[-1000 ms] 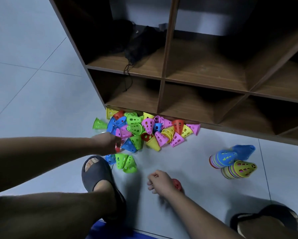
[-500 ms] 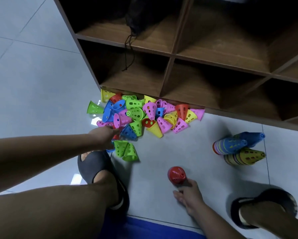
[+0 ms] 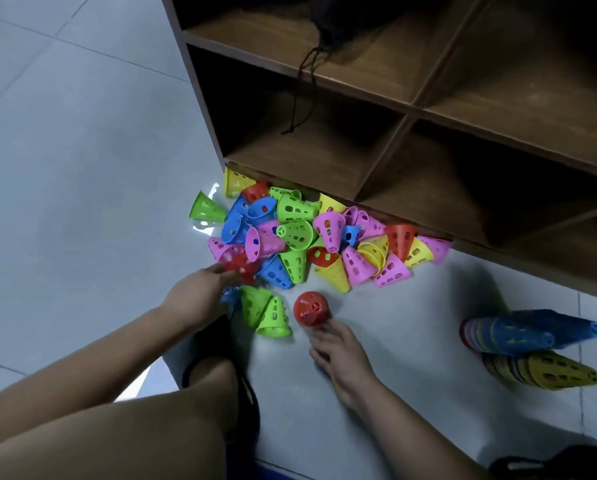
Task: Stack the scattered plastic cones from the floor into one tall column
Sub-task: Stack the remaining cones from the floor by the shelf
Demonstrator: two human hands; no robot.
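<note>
Red cone (image 3: 310, 309) stood upright, right hand (image 3: 337, 355) gripping its base | left hand (image 3: 200, 294) closing on red cone in pile (image 3: 239, 263), left of it.

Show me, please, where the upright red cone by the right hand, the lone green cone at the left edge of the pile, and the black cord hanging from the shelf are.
upright red cone (image 3: 311, 308), head view, on its rounded top.
lone green cone (image 3: 205, 210), head view, on its perforated side wall.
black cord (image 3: 304, 95), head view, midway down its hanging length.
</note>
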